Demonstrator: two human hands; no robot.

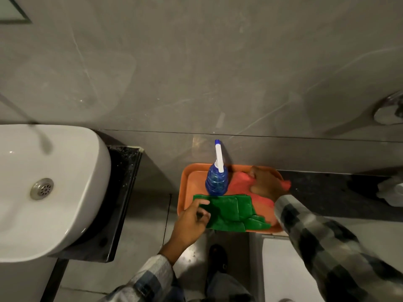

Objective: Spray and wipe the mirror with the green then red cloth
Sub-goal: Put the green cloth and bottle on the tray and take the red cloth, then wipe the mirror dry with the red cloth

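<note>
An orange tray [185, 184] holds a blue spray bottle [216, 182] with a white nozzle, standing upright. A green cloth [233, 212] lies folded across the tray's near side. A red cloth [241, 182] lies behind it on the right. My left hand [192, 221] pinches the green cloth's left edge between thumb and fingers. My right hand [266, 184] rests on the red cloth, fingers curled over it. Only a corner of the mirror [13, 9] shows at the top left.
A white basin [72, 182] with a metal drain sits at the left on a black counter [124, 192]. The grey tiled wall [196, 73] rises behind the tray. A dark ledge [327, 192] extends right with crumpled white paper [392, 192]. My shoe shows below.
</note>
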